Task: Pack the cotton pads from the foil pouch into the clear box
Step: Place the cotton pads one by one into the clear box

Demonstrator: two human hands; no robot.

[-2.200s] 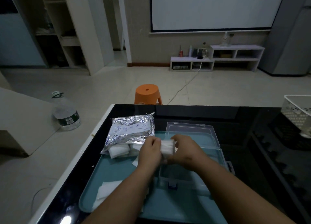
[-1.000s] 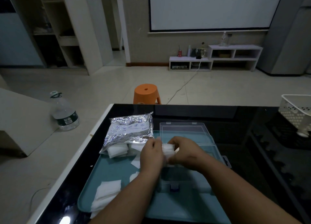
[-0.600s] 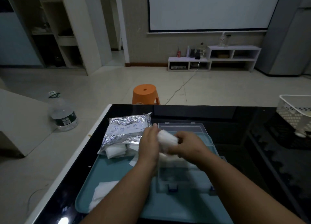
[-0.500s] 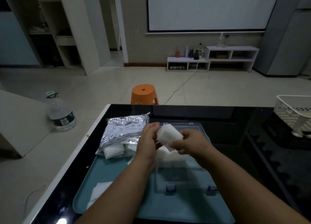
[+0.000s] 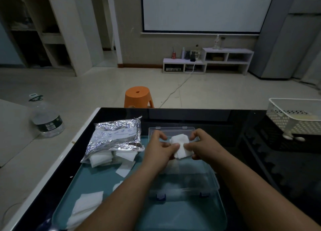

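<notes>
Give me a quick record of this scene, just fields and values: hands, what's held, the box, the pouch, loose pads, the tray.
left hand: grips the wad's left side
right hand: grips the wad's right side
held: wad of cotton pads, above the box
clear box: lid open, on the tray
foil pouch: left of box, pads spilling from its near end
loose pads: tray's near-left corner
teal tray: on black table

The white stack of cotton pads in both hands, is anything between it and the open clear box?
Nothing visible. The white stack of cotton pads sits above the clear plastic box, whose lid is swung open behind it; the hands hold only its sides.
</notes>
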